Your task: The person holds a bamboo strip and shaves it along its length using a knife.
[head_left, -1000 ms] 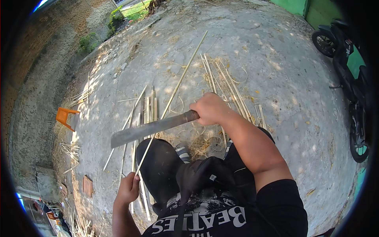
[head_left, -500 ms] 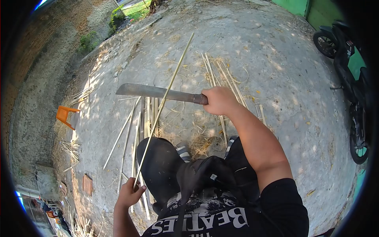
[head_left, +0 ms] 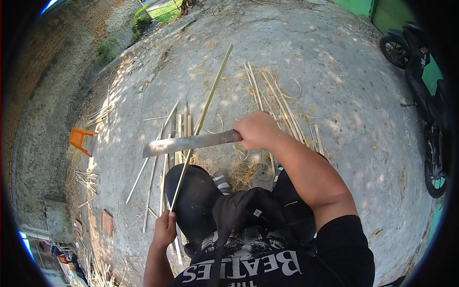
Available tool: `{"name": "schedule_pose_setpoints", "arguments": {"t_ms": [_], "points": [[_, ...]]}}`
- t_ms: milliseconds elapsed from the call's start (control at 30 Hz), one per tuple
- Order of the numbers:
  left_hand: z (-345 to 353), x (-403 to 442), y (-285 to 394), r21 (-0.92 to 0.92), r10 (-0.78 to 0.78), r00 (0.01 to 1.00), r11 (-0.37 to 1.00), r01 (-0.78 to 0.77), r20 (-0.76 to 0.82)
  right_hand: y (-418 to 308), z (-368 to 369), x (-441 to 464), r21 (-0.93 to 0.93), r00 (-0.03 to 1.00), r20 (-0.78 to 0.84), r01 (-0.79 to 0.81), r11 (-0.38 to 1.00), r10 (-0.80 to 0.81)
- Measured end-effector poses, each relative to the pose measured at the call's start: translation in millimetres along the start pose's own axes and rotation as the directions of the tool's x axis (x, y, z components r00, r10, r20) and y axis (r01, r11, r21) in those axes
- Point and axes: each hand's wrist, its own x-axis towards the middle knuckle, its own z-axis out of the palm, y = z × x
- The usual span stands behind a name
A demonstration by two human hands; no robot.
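My right hand (head_left: 259,129) is closed round the handle of a machete (head_left: 196,141), whose broad blade points left. The blade lies across a long, thin bamboo strip (head_left: 210,99), apparently against it. My left hand (head_left: 165,228) pinches the near end of that strip beside my left knee. From there the strip slants up and away past the knee, its far end over the concrete. Several cut strips (head_left: 180,126) lie on the ground beyond my left knee, partly hidden by the blade.
More bamboo strips (head_left: 282,103) lie ahead to the right, with shavings (head_left: 243,171) between my feet. An orange plastic stool (head_left: 81,140) stands at the left near a brick wall (head_left: 57,62). A motorbike (head_left: 427,110) is parked at the right. A brick (head_left: 106,223) lies lower left.
The machete has come down along the strip toward me, with my right hand moving closer and slightly left. My left hand has shifted a little right and forward.
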Motion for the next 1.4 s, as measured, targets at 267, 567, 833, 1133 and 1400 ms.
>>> {"name": "schedule_pose_setpoints", "arguments": {"t_ms": [267,567,833,1133,1400], "points": [[-43,-25,-34,0.169,-0.081,0.996,0.983,0.075,0.028,27,0,9,-0.012,0.991,0.108,-0.082,0.997,0.083],[-52,-29,-21,0.129,-0.102,0.993,0.987,0.094,0.056,25,12,9,0.231,0.920,0.294,-0.329,0.916,0.257],[-52,-9,16,0.114,-0.046,0.991,0.993,0.032,0.123,-32,10,3,0.005,0.981,0.143,0.135,0.991,-0.134],[-135,-62,13,0.221,-0.147,0.986,0.967,0.127,0.076,73,-8,6,0.218,0.824,0.114,-0.566,0.795,0.555],[-91,-29,19,0.183,-0.067,0.998,0.981,0.062,0.020,12,1,4,0.222,0.982,0.089,-0.182,0.958,0.166]]}}
